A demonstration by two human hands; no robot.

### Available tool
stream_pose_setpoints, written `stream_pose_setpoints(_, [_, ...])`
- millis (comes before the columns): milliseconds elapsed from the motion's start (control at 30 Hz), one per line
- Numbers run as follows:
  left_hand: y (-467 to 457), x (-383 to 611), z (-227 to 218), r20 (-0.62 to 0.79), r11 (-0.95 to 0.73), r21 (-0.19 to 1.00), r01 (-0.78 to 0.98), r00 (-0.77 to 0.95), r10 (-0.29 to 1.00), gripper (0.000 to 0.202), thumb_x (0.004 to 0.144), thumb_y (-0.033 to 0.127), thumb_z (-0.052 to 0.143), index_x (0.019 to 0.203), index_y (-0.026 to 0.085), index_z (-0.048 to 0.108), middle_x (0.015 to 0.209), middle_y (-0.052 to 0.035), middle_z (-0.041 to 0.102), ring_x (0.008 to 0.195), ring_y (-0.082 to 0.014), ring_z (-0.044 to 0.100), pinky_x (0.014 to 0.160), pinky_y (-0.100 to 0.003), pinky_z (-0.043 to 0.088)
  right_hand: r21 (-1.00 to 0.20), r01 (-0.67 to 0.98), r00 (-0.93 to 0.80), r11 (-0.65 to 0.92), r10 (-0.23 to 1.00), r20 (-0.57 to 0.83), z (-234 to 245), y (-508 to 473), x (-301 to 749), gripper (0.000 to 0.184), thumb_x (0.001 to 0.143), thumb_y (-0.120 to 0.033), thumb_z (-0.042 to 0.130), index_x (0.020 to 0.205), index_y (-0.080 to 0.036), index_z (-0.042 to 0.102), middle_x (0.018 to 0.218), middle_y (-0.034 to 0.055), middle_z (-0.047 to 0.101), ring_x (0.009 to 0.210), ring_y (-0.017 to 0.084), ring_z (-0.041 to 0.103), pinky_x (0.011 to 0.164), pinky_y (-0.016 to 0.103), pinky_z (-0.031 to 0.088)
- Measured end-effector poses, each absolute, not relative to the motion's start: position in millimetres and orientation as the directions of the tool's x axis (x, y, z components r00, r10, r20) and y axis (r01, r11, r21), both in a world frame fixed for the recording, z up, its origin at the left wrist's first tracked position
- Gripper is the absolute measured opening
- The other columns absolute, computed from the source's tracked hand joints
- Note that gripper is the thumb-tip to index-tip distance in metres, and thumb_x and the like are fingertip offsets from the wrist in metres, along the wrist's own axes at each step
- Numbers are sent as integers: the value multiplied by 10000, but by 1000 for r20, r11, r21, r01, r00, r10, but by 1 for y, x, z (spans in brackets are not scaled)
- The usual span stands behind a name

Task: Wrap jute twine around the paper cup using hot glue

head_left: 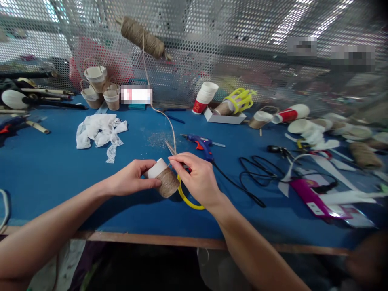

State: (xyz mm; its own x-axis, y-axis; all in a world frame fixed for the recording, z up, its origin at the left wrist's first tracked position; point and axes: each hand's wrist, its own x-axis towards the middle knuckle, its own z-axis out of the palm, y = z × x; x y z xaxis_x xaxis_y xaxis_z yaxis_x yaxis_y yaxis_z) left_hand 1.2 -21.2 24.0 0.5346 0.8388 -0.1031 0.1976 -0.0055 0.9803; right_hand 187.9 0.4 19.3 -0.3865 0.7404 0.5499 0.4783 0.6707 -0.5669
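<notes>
My left hand (133, 178) is wrapped around a tilted paper cup (158, 167). Brown twine (168, 184) is wound round the cup's lower part, and a white band stays bare. Thumb and fingers of my right hand (195, 176) pinch a twine strand (173, 135) beside the cup. That strand runs up to a twine spool (142, 38) on the mesh. Under my right hand shows a yellow loop handle (190, 203), with pointed metal blades (170, 148) beyond the fingers, apparently scissors. Whether the hand also grips them I cannot tell.
A blue glue gun (204, 144) lies beyond my right hand, its black cable (239, 186) trailing right. White lace (101, 131) lies at left. Twine-covered cups (98, 79) and stacked paper cups (206, 97) stand by the mesh. A purple package (315, 198) and scraps cover the right.
</notes>
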Motion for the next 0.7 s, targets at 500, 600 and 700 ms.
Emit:
stream_pose_setpoints(500, [-22,0,25,-56,-37,987,156,549,834,152,742,220,569,834,107,526,701,25,464,629,-88,416,584,-195,355,-528,486,-473,697,717,512,25,-3,186,192,852,-169,431,814,-146,618,792,43,644,736,118,580,689,250,472])
stream_pose_setpoints(600, [-22,0,25,-66,-35,986,163,572,817,170,743,221,569,866,110,532,735,15,488,653,-97,437,614,-205,372,-519,472,-470,712,702,535,25,-3,186,173,836,-161,452,864,-141,622,829,50,650,764,123,591,709,258,481])
stream_pose_setpoints(700, [-22,0,25,-79,-21,986,165,575,814,199,743,229,568,903,116,533,754,10,504,659,-102,451,618,-208,381,-511,477,-462,715,698,547,24,-3,187,166,824,-158,470,881,-139,624,848,57,653,779,130,599,721,271,490])
